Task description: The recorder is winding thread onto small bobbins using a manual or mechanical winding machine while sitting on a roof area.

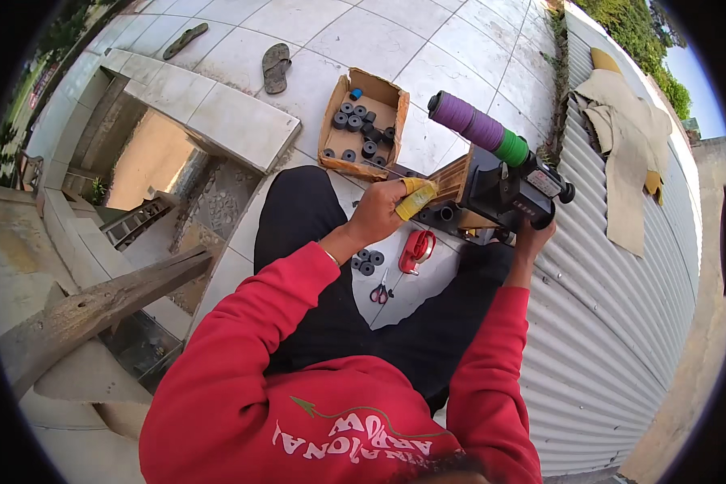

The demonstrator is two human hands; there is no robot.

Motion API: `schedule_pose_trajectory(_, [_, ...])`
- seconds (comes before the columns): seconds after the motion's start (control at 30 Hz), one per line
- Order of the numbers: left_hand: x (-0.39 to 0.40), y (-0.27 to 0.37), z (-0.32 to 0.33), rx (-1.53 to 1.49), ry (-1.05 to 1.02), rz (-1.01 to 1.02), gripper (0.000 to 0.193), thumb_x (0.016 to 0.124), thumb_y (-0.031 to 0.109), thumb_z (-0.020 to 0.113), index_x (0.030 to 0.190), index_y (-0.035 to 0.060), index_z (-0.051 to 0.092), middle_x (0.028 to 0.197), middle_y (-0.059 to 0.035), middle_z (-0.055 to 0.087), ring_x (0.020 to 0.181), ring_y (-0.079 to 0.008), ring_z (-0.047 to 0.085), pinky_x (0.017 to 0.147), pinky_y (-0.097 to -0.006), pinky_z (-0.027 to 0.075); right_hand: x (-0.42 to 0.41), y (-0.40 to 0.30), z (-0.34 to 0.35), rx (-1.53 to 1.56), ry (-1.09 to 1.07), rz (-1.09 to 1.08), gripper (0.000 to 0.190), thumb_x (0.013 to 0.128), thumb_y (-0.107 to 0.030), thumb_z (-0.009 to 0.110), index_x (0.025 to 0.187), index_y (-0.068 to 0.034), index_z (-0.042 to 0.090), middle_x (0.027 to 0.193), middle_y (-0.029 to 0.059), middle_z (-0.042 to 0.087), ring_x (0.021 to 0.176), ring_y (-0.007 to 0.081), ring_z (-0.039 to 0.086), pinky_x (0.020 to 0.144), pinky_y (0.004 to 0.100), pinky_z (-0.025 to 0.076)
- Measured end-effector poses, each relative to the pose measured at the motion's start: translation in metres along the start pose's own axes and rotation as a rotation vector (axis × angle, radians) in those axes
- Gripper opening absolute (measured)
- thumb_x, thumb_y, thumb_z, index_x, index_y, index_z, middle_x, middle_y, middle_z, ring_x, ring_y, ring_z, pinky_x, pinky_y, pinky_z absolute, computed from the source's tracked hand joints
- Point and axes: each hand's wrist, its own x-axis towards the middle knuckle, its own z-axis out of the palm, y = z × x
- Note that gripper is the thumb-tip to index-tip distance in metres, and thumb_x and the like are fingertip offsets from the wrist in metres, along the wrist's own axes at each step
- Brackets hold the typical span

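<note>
My left hand, with yellow tape wrapped round its fingers, is at the near left end of a black winding device; whether it grips anything is unclear. At the device's right end, my right hand is partly hidden behind a round black part. Purple thread and green thread are wound on the rod at the top. Between my legs lie several black spools, a red tape dispenser and small scissors with dark and red handles.
Beyond my knees stands a worn cardboard box holding black spools and one blue one. Flip-flops lie farther off on the tiles. Corrugated metal sheeting with cloth on it is at right; a tiled ledge borders an opening at left.
</note>
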Motion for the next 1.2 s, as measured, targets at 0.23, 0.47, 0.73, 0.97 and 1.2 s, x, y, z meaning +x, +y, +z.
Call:
schedule_pose_trajectory(0.23, [0.002,0.004,0.002,-0.028,-0.005,0.014,0.027,0.106,0.015,0.073,0.127,-0.0005,0.077,0.107,-0.0164,0.081,0.092,-0.0243,0.078,0.079,-0.0336,0.059,-0.023,-0.091,-0.044,0.042,0.164,-0.106,0.036,0.091,0.012,0.071,0.125,0.003,0.077,0.130,0.0161,0.075,0.118,0.0304,0.073,0.104,0.0390,0.056])
schedule_pose_trajectory(0.47, [0.002,0.003,0.002,0.008,-0.018,-0.023,0.028,0.106,0.010,0.071,0.130,-0.0040,0.075,0.109,-0.0150,0.082,0.095,-0.0175,0.077,0.083,-0.0310,0.059,0.047,-0.103,-0.056,-0.003,0.200,-0.235,0.039,0.094,0.010,0.071,0.131,0.000,0.077,0.132,0.0144,0.076,0.123,0.0291,0.071,0.110,0.0410,0.052])
schedule_pose_trajectory(0.73, [-0.003,0.004,-0.011,0.010,0.000,-0.027,0.028,0.106,0.010,0.072,0.130,-0.0037,0.075,0.111,-0.0151,0.081,0.097,-0.0176,0.077,0.084,-0.0314,0.059,0.073,-0.073,-0.005,0.304,-0.087,-0.003,0.049,0.085,0.007,0.073,0.133,-0.001,0.076,0.129,0.0121,0.075,0.119,0.0268,0.072,0.105,0.0372,0.054])
schedule_pose_trajectory(0.97, [0.002,0.003,-0.002,0.010,0.075,0.028,0.026,0.105,0.017,0.072,0.123,-0.0006,0.077,0.103,-0.0192,0.080,0.088,-0.0327,0.077,0.075,-0.0382,0.058,0.000,-0.006,-0.007,0.063,0.004,-0.146,0.035,0.089,0.009,0.072,0.123,0.003,0.076,0.130,0.0169,0.074,0.116,0.0300,0.073,0.098,0.0371,0.057])
schedule_pose_trajectory(1.2, [0.007,0.006,-0.004,-0.019,0.115,0.045,0.027,0.106,0.018,0.072,0.124,-0.0019,0.077,0.103,-0.0196,0.080,0.088,-0.0332,0.078,0.076,-0.0382,0.058,-0.024,-0.072,-0.043,-0.012,0.096,-0.127,0.032,0.092,0.010,0.071,0.123,0.005,0.076,0.133,0.0165,0.074,0.120,0.0336,0.072,0.102,0.0434,0.056])
